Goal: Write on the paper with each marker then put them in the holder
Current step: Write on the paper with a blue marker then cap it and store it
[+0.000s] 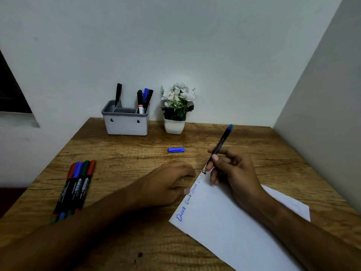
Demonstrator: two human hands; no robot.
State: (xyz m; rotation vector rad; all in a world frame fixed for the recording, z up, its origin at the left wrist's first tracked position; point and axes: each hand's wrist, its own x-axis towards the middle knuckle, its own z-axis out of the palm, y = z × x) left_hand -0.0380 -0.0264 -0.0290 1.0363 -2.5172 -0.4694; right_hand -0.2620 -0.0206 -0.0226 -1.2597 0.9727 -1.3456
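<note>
Wooden tabletop (125,153) set into a corner of white walls. White paper (234,222) lies askew on its near right part, a row of short handwritten words along the paper's upper left edge, blue at the near end, darker at the far end.

Right hand (232,169) rests on the paper's far corner, thumb and fingers pinching a black marker (220,143) with a blue end cap; marker tilted, tip down at the last dark letter, tail pointing up and away.

Left hand (168,182) lies on the tabletop just left of the paper, fingers loosely curled, thumb at the paper's edge, holding nothing.

Grey-rimmed white holder (125,122) at the back wall, several markers upright in two compartments. Potted white flowers (176,106) beside it, to its right.

Four capped markers (78,184) lie side by side at the left.

Loose blue cap (176,149) between holder and hands, touching neither.
</note>
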